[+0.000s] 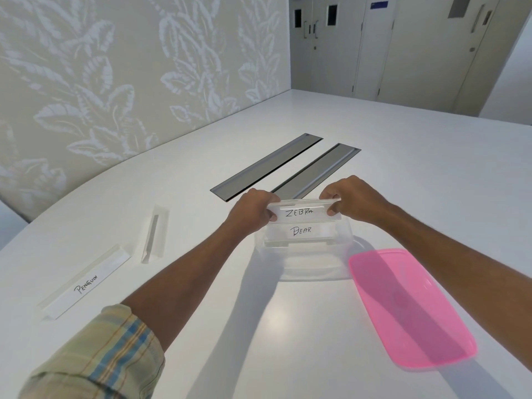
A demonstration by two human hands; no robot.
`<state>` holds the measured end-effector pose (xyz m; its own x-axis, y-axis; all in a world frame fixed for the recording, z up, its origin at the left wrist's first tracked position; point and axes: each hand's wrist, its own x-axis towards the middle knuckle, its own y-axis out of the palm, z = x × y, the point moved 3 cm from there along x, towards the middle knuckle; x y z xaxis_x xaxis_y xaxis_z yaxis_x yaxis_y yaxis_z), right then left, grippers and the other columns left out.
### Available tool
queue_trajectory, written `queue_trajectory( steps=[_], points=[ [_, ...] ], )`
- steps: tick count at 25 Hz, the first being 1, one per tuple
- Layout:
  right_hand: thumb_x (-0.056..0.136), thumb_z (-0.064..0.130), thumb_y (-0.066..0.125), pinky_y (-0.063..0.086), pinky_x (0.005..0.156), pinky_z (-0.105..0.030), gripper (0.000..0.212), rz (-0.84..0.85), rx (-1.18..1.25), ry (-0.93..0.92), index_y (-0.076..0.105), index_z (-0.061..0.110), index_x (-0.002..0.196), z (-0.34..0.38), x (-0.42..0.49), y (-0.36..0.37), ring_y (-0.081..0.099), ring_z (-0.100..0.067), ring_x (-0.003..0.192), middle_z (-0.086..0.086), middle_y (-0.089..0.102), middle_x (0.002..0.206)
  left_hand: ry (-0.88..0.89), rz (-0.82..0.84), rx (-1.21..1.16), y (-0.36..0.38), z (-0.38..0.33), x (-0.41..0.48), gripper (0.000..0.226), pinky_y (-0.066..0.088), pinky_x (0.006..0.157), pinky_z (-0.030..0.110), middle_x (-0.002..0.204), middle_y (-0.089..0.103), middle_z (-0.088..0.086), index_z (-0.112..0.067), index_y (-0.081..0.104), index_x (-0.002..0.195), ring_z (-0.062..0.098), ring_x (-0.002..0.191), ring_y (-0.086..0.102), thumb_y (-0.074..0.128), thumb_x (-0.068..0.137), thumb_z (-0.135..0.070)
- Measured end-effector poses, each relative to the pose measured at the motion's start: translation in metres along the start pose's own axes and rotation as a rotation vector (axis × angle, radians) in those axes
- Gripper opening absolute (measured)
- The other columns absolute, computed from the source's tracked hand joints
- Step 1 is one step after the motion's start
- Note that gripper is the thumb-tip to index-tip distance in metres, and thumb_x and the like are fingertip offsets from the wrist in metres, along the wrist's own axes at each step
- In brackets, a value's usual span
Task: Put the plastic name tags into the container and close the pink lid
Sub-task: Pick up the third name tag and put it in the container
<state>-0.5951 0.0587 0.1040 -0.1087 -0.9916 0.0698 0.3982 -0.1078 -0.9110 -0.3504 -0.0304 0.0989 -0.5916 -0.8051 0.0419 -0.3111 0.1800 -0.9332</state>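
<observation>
Both the left hand and right hand grip the clear plastic "ZEBRA" name tag by its ends, seemingly just above the open transparent rectangular container on the white counter.

Lower centre of the surface lies bare between my arms. The pink lid blocks lower right; the Penguin tag and an upended tag crowd the left.

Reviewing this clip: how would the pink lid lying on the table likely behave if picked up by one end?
The pink lid looks thin and translucent, so it is probably light and may flex or droop when lifted by one end. It lies flat on the smooth white table, so it would likely slide rather than tip if pushed.
</observation>
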Motion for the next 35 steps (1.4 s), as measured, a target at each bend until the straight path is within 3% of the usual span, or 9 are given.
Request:
queue_trajectory(
  steps=[4, 12, 17, 27, 31, 35],
  points=[
    [0.075, 0.007, 0.085, 0.057, 0.085, -0.039, 0.033, 0.006, -0.047, 0.006, 0.081, 0.019, 0.105, -0.013, 0.004, 0.004, 0.07, -0.026, 0.097, -0.002, 0.078, 0.1, -0.011, 0.031, 0.032, 0.02, 0.0, 0.013, 0.044, 0.047, 0.077, 0.031, 0.115, 0.076, 0.002, -0.028, 0.075, 0.125, 0.029, 0.108, 0.068, 0.081, 0.084, -0.013],
    [0.074, 0.017, 0.09, 0.051, 0.088, -0.035, 0.037, 0.035, -0.14, -0.011, 0.079, 0.019, 0.109, -0.017, 0.014, 0.03, 0.071, -0.024, 0.102, 0.0, 0.08, 0.107, -0.009, 0.076, 0.115, 0.043, 0.015, 0.026, 0.053, 0.055, 0.097, 0.041, 0.13, 0.073, 0.002, -0.025, 0.071, 0.133, 0.029, 0.123, 0.064, 0.085, 0.083, -0.018],
    [0.075, 0.02, 0.09, 0.042, 0.079, -0.029, 0.039, 0.063, -0.196, -0.017, 0.078, 0.02, 0.112, -0.017, 0.02, 0.047, 0.071, -0.023, 0.102, 0.0, 0.079, 0.11, -0.024, 0.116, 0.189, 0.052, 0.022, 0.031, 0.056, 0.055, 0.101, 0.044, 0.135, 0.069, 0.002, -0.027, 0.069, 0.136, 0.029, 0.127, 0.063, 0.086, 0.083, -0.02],
    [0.076, 0.02, 0.087, 0.05, 0.086, -0.033, 0.037, 0.093, -0.247, -0.018, 0.078, 0.021, 0.113, -0.021, 0.023, 0.061, 0.071, -0.025, 0.105, -0.001, 0.079, 0.112, -0.002, 0.182, 0.252, 0.063, 0.024, 0.038, 0.053, 0.053, 0.099, 0.039, 0.139, 0.065, 0.001, -0.028, 0.069, 0.135, 0.026, 0.132, 0.059, 0.084, 0.084, -0.02],
    [0.08, 0.022, 0.086, 0.051, 0.091, -0.035, 0.043, 0.086, -0.26, -0.045, 0.076, 0.02, 0.123, -0.018, 0.021, 0.06, 0.07, -0.024, 0.112, 0.001, 0.078, 0.12, 0.021, 0.156, 0.234, 0.06, 0.023, 0.035, 0.055, 0.051, 0.102, 0.039, 0.142, 0.065, -0.003, -0.027, 0.067, 0.139, 0.023, 0.136, 0.057, 0.083, 0.086, -0.021],
    [0.086, 0.024, 0.083, 0.051, 0.096, -0.037, 0.038, 0.036, -0.186, -0.046, 0.076, 0.02, 0.123, -0.014, 0.017, 0.052, 0.069, -0.023, 0.111, 0.001, 0.078, 0.119, 0.031, 0.041, 0.083, 0.048, 0.023, 0.022, 0.043, 0.053, 0.103, 0.039, 0.135, 0.073, -0.006, -0.026, 0.072, 0.133, 0.019, 0.13, 0.064, 0.079, 0.091, -0.023]
  ],
)
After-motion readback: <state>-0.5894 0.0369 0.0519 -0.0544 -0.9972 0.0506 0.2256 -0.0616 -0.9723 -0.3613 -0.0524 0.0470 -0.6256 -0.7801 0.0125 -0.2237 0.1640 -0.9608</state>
